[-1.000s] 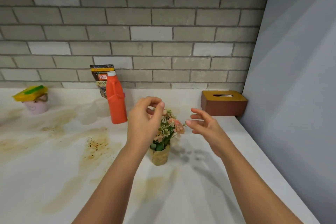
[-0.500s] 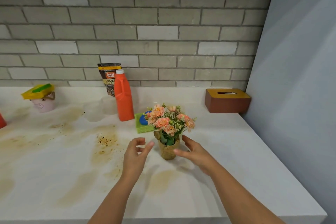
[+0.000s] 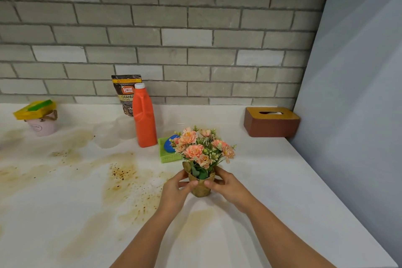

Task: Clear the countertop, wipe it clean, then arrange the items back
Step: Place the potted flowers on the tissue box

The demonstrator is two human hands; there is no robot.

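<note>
On the stained countertop [image 3: 272, 180], clasps the small flower pot [image 3: 201, 188] upright between left hand [image 3: 176, 191] and right hand [image 3: 228, 187], fingers of both curled round its woven sides.

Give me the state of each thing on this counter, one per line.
countertop: stained brown, not yet wiped.
flower pot: upright, gripped from both sides.
left hand: grips the pot's left side.
right hand: grips the pot's right side.
orange bottle: upright, capped.
tissue box: tissue showing in slot.
</note>
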